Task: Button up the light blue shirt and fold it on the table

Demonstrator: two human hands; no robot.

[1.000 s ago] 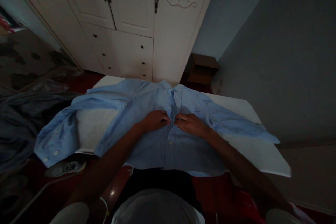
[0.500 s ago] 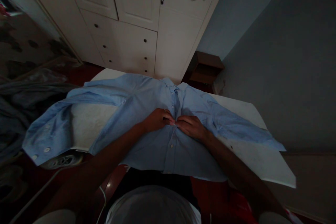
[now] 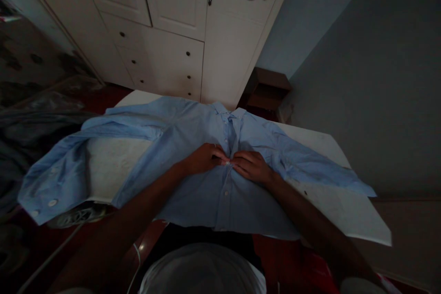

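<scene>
left fingers (image 3: 220, 153): pinching blue shirt (image 3: 193, 193) | right fingers (image 3: 241, 160): pinching its front

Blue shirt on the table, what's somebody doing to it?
A person is pinching the front of the blue shirt, with the left hand and right hand nearly meeting at its middle. The shirt lies spread on a white table, sleeves out to both sides. Above the hands the front edges are parted; below them the edges lie together, with a button showing. What the fingers pinch is too small to tell.
</scene>
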